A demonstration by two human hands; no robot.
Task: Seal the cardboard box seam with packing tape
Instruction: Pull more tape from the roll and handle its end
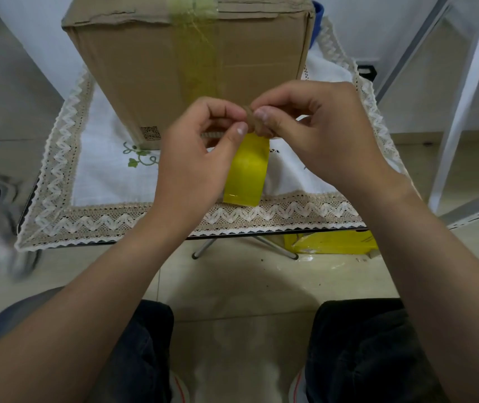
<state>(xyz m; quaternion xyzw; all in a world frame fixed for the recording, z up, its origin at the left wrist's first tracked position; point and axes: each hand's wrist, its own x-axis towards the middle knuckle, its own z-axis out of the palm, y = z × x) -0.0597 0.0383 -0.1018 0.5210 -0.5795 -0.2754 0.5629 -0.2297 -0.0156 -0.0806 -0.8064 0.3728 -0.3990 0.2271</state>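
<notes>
A tall brown cardboard box (145,71) stands on a small table, with a strip of yellowish clear tape (196,53) running down its near face and over its top edge. In front of the box, a roll of yellow packing tape (247,170) stands on edge. My left hand (200,158) and my right hand (316,132) meet over the top of the roll, thumbs and fingertips pinched on its brownish upper part. What exactly sits between the fingertips is hidden.
The table carries a white cloth with a lace border (133,219) and an embroidered green vine (140,159). Under the table lie a yellow package (334,242) and metal legs (203,248). White shelving (465,97) stands at right. My knees show below.
</notes>
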